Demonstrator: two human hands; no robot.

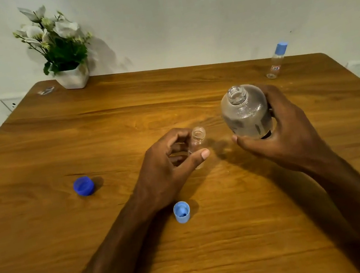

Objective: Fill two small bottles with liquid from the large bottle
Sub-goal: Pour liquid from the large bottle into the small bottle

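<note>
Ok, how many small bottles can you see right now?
2. One small bottle, uncapped, is held upright in the left hand at the table's centre. The other small bottle, still capped, stands at the far right edge. None appear hidden.

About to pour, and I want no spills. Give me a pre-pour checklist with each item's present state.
1. Large bottle uncapped: ok.
2. Right hand has a firm grip on it: ok.
3. Small bottle open, mouth up: ok.
4. Left hand steadies the small bottle: ok.
5. Large bottle's mouth over the small bottle's neck: not ok, it is off to the side.
6. Liquid level in the large bottle: cannot tell.
</note>
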